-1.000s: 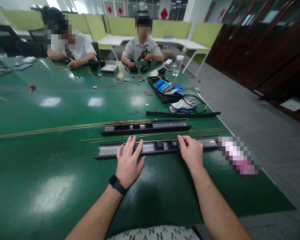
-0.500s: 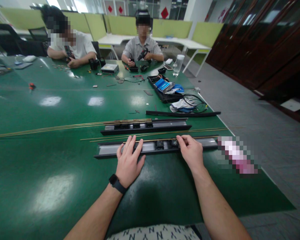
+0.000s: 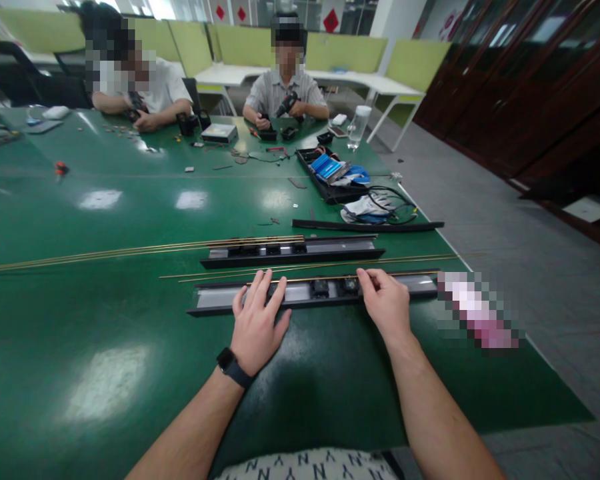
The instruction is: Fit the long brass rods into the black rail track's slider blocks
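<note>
My left hand (image 3: 258, 333) lies across the nearer black-edged channel (image 3: 215, 301), fingers spread and fingertips at its far edge. A thin brass-coloured rod (image 3: 325, 277) runs lengthwise along that channel, passing by my left fingertips. My right hand (image 3: 387, 305) pinches the rod between thumb and fingers, farther right. Between my hands, small black blocks (image 3: 320, 288) sit inside the channel. Part of the channel is hidden beneath my left hand. Just beyond, loose rods (image 3: 210, 275) lie on the green table (image 3: 130, 347).
Behind is a second channel (image 3: 343, 252), with several long rods (image 3: 130, 252) across it reaching left. A black strip (image 3: 370, 227), gloves (image 3: 365, 208) and a black tray (image 3: 325, 190) lie farther back. Two people sit across the table, one holding a power drill (image 3: 286, 105).
My right hand has shifted slightly to the right along the rod. My left hand stays in place on the channel.
</note>
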The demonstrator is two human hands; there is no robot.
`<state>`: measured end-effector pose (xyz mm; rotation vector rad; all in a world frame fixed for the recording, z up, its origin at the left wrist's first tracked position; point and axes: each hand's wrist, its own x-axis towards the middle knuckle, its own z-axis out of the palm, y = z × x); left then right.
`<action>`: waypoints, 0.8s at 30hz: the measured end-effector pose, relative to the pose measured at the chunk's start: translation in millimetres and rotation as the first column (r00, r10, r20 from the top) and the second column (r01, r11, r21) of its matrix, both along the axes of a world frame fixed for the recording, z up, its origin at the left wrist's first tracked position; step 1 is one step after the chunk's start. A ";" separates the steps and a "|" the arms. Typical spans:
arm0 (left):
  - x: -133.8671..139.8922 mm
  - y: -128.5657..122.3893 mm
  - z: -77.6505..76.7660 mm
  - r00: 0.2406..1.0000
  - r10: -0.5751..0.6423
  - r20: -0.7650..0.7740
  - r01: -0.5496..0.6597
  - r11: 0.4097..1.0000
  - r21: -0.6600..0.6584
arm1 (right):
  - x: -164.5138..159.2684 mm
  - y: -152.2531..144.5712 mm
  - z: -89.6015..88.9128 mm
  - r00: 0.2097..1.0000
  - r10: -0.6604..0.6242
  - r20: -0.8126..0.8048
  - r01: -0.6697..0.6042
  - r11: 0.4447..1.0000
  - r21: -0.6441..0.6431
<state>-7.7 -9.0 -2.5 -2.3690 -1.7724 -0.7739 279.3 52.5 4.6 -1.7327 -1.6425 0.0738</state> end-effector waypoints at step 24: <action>-0.5 3.5 -2.5 1.000 0.004 0.000 -0.004 1.000 0.026 | -1.7 3.9 0.5 0.999 0.019 0.040 -0.019 1.000 0.005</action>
